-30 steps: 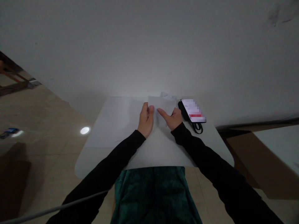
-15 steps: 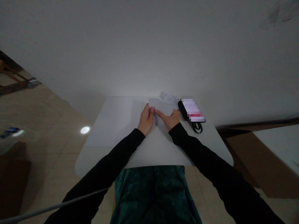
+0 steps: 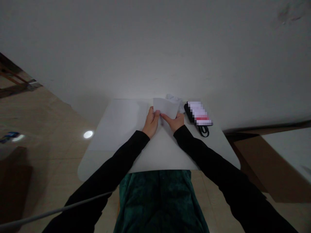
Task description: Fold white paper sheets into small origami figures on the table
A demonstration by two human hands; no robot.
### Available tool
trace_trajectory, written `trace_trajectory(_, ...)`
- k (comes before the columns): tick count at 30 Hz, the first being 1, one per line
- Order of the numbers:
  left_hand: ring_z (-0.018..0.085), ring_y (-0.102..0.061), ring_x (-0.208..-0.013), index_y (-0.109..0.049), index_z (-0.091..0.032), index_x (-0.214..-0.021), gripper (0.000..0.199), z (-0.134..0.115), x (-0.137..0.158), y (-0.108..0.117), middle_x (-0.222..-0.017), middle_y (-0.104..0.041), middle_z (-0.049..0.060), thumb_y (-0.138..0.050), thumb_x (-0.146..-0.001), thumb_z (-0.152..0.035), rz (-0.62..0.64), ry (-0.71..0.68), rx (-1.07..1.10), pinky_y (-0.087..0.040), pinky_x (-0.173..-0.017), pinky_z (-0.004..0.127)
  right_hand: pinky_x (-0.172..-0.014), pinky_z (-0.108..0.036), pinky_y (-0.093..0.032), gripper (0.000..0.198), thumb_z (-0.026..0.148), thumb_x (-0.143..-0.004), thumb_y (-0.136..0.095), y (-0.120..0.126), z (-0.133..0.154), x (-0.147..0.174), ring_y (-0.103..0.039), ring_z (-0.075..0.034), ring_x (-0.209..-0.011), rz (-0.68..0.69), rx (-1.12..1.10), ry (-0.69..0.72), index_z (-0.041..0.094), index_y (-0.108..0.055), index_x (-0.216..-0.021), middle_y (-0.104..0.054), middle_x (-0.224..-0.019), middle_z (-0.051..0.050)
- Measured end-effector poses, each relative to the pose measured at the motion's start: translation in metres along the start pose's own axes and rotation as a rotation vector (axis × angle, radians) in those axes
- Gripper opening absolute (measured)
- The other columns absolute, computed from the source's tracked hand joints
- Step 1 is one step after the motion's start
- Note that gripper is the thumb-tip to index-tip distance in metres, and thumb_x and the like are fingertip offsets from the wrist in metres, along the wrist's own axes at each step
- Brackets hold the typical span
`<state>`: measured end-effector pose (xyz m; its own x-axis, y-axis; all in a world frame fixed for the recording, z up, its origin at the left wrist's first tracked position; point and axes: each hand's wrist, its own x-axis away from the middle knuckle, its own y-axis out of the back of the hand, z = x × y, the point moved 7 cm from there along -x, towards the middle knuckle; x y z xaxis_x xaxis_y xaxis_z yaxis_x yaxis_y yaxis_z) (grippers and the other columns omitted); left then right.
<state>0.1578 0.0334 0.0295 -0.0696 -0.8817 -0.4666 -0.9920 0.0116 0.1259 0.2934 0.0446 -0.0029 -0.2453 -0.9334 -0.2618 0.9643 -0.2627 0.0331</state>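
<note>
Between my hands a white sheet of paper [image 3: 166,106] is held up off the table, slightly bent. My left hand [image 3: 151,123] grips its left side, thumb in front and fingers behind. On the lower right, my right hand [image 3: 176,122] holds the same paper, its thumb pointing inward and almost meeting the left thumb. The fingers behind the paper are mostly hidden. Just past the paper's right corner lies a crumpled white paper [image 3: 180,103], partly covered by it.
Large white paper sheets [image 3: 116,124] lie on the left half of the white table [image 3: 157,158]. To the right rests a phone [image 3: 199,113] on a black object with a looped strap [image 3: 204,131]. A wall [image 3: 155,48] stands behind. A brown box [image 3: 272,168] is at right.
The paper has tilted up and its right part now shows more plainly above my right hand. My right hand has shifted slightly left. The whole view has moved a little.
</note>
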Motion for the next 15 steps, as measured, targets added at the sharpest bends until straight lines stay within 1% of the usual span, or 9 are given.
trace_trajectory(6,0.021,-0.057,-0.102,-0.051,-0.018,-0.111,0.037,0.0014,0.002,-0.0026,-0.106,-0.062,0.01,-0.039,-0.093,-0.049,-0.01,-0.026,-0.067,-0.043,-0.095,0.039,-0.073,-0.043,-0.058,0.041,0.048,-0.053,-0.078,-0.0032,-0.001,0.0016,-0.069,-0.027,-0.08,-0.008,-0.035,-0.052,0.015,-0.07,-0.078,-0.074,-0.083,-0.012)
trace_trajectory(10,0.021,-0.059,-0.1,-0.053,-0.016,-0.11,0.039,0.0034,0.0027,0.0007,-0.104,-0.063,0.011,-0.04,-0.093,-0.048,-0.056,-0.017,-0.091,-0.045,-0.092,0.038,-0.072,-0.042,-0.059,0.04,0.047,-0.056,-0.077,-0.0078,-0.0027,0.0022,-0.069,-0.027,-0.081,0.028,-0.028,-0.038,0.015,-0.07,-0.079,-0.073,-0.085,-0.013)
trace_trajectory(15,0.021,-0.059,-0.104,-0.053,-0.017,-0.112,0.04,0.01,0.0018,0.0002,-0.109,-0.063,0.012,-0.043,-0.091,-0.049,-0.057,-0.003,-0.067,-0.045,-0.094,0.038,-0.072,-0.043,-0.059,0.037,0.045,-0.054,-0.078,-0.0086,-0.0044,0.0025,-0.069,-0.026,-0.077,0.031,-0.051,-0.061,0.016,-0.069,-0.075,-0.073,-0.083,-0.012)
